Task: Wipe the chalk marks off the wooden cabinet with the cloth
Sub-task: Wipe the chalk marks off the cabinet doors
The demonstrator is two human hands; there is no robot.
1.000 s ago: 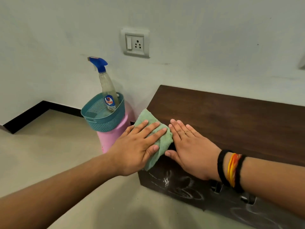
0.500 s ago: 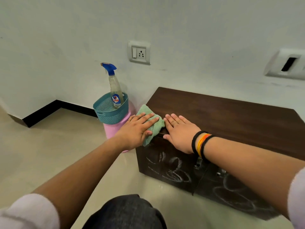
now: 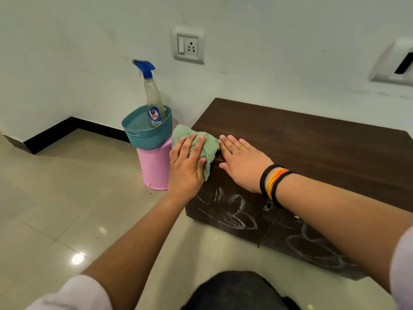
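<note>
A low dark wooden cabinet (image 3: 312, 139) stands against the wall. White chalk marks (image 3: 232, 211) cover its two front doors, with more scribbles on the right door (image 3: 312, 249). A green cloth (image 3: 206, 145) lies draped over the cabinet's top left front corner. My left hand (image 3: 186, 168) presses on the cloth, thumb and fingers closing around it. My right hand (image 3: 242, 161) lies flat and open on the cabinet top beside the cloth, wrist wearing black and orange bands.
Left of the cabinet a teal basket (image 3: 143, 133) sits on a pink bucket (image 3: 154, 168), holding a spray bottle (image 3: 153, 95). A wall socket (image 3: 188, 47) is above. Glossy tiled floor (image 3: 67, 209) spreads to the left. My knee (image 3: 237, 291) shows at the bottom.
The camera has pulled back and up, showing more of the cabinet front. My left hand has slid slightly left and down on the cloth, fingers curling around it. My right hand stays flat.
</note>
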